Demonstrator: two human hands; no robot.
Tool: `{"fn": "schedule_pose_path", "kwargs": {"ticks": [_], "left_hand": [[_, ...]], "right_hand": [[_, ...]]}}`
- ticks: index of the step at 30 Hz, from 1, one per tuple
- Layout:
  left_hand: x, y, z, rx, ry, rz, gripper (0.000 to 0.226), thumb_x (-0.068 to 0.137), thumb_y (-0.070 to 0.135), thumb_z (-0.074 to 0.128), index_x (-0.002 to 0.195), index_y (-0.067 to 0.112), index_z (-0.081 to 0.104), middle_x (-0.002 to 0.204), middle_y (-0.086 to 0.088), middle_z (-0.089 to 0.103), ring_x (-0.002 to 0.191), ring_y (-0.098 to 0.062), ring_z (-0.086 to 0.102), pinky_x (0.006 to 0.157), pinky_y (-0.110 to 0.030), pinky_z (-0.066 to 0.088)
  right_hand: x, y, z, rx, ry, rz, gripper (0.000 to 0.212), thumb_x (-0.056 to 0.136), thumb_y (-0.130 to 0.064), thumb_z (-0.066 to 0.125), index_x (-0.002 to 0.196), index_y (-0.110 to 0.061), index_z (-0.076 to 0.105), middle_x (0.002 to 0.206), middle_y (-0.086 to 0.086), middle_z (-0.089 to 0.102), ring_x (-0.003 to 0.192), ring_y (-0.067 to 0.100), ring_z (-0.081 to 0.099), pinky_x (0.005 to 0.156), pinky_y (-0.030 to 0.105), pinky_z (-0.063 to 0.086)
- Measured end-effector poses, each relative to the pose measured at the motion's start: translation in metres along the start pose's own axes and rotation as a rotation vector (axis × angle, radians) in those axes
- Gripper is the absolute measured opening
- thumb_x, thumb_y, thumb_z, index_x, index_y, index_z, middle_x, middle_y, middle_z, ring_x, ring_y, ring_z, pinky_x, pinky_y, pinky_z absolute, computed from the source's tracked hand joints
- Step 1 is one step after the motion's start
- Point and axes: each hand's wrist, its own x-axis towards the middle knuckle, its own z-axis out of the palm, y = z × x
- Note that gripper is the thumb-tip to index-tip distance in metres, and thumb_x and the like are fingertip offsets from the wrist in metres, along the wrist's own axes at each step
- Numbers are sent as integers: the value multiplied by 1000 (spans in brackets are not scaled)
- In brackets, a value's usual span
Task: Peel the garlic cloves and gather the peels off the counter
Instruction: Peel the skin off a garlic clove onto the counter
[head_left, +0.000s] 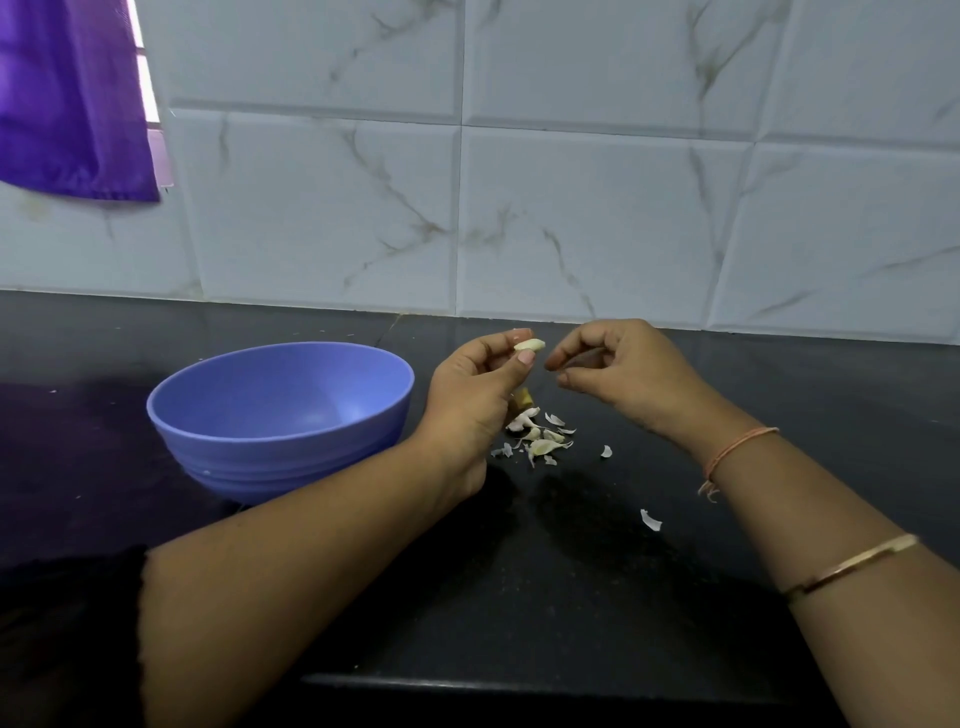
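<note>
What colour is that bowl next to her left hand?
The bowl is a soft periwinkle blue, plain, seen clearly in the head view.

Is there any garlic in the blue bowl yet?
No, the blue bowl shows only bare inside; the garlic clove is pinched in the left hand.

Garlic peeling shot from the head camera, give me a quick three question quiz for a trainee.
1. True or false: the round blue plastic bowl holds peeled cloves.
2. Which hand pinches the pale peeled garlic clove?
3. The papery white garlic peels lie: A) in the bowl, B) on the black stone counter, C) on the wall tiles?

Key: 1 false, it looks empty. 2 the left hand, at its fingers; the right hand hovers beside. 3 B.
</note>
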Motion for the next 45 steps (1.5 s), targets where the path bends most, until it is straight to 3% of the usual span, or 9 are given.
{"fn": "schedule_pose_path", "kwargs": {"ticks": [3, 7, 15, 23, 28, 35, 39, 42, 45], "left_hand": [[1, -2, 0, -6, -7, 6, 14, 88, 7, 59, 91, 20, 64, 71, 9, 61, 62, -6, 48, 57, -18, 43], [1, -2, -1, 4, -23, 13, 17, 87, 5, 59, 94, 20, 64, 69, 11, 62, 62, 1, 56, 60, -16, 47], [1, -1, -1, -1, -37, 17, 21, 86, -2, 58, 90, 19, 63, 78, 6, 65, 61, 3, 60, 55, -12, 48], [1, 0, -1, 1, 27, -49, 8, 86, 16, 63, 94, 18, 64, 98, -1, 66, 88, -6, 58, 68, -20, 50], [1, 0, -1, -14, 56, -29, 5, 87, 15, 62, 89, 18, 65, 83, 4, 63, 77, -5, 54, 63, -19, 48], [1, -1, -1, 12, 52, -19, 6, 85, 15, 64, 90, 19, 67, 83, 5, 63, 79, -7, 56, 67, -21, 48], [1, -2, -2, 49, 56, 35, 7, 84, 10, 64, 89, 14, 68, 71, 3, 60, 64, -9, 48, 59, -20, 45], [1, -2, -1, 102, 63, 102, 10, 83, 6, 65, 82, 15, 68, 63, 3, 59, 58, -11, 43, 57, -21, 43], [1, -3, -1, 149, 65, 147, 16, 81, 4, 66, 77, 19, 68, 58, 6, 62, 63, -14, 47, 64, -25, 47]], "right_hand": [[-2, -2, 0, 239, 15, 37, 5, 85, -5, 61, 86, -9, 65, 73, 6, 67, 66, 15, 66, 73, 30, 55], [-3, -3, 3, 341, -27, 72, 12, 88, -14, 59, 90, -5, 66, 75, 5, 69, 70, 14, 66, 72, 30, 56], [-4, -5, 4, 382, -10, 17, 7, 83, -4, 64, 89, -6, 66, 78, 11, 66, 68, 11, 62, 68, 26, 56], [-3, -5, 2, 392, 4, -19, 9, 81, 0, 64, 88, -6, 66, 77, 11, 65, 68, 11, 62, 68, 26, 56], [-4, -6, 3, 401, -7, -17, 9, 84, 0, 60, 85, -6, 67, 78, 12, 67, 68, 12, 62, 69, 26, 56], [-3, -6, 2, 147, 83, -124, 8, 81, -10, 65, 77, -13, 70, 71, 6, 68, 66, 14, 61, 69, 32, 54], [-3, -5, 3, 8, 103, -154, 6, 79, -14, 67, 76, -15, 71, 62, -9, 63, 56, -2, 55, 59, 12, 44], [-4, -5, 4, -51, 94, -154, 5, 76, -16, 68, 72, -15, 71, 57, -11, 62, 54, -2, 54, 56, 8, 41], [-4, -5, 4, -55, 75, -145, 6, 75, -13, 68, 69, -11, 69, 49, -15, 60, 51, -2, 55, 53, 6, 39]]}}
